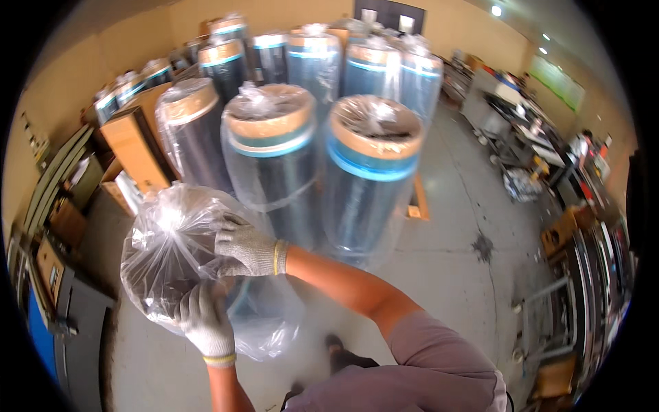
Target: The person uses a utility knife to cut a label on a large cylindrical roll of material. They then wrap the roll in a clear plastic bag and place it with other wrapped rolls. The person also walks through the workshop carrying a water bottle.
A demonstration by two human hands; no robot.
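Note:
A large clear plastic bag [171, 237] covers a round, upright roll in front of me on the left, its top gathered into a shiny bunch of folds. My left hand [206, 319], in a grey knit glove, grips the bag at its near side with bent fingers. On the bag's right side, my gloved right hand [250, 246] holds the plastic, its forearm crossing in from the right. Loose film [268, 316] hangs below both hands toward the floor. The covered roll is mostly hidden under glare and folds.
Just beyond stand tall wrapped rolls, including a blue-banded roll [374, 185] and another roll [271, 165]. Several more rise behind. A cardboard box [137, 151] leans at left above a grey cabinet [82, 336]. A cluttered workbench [522, 130] and metal rack [549, 316] line the right.

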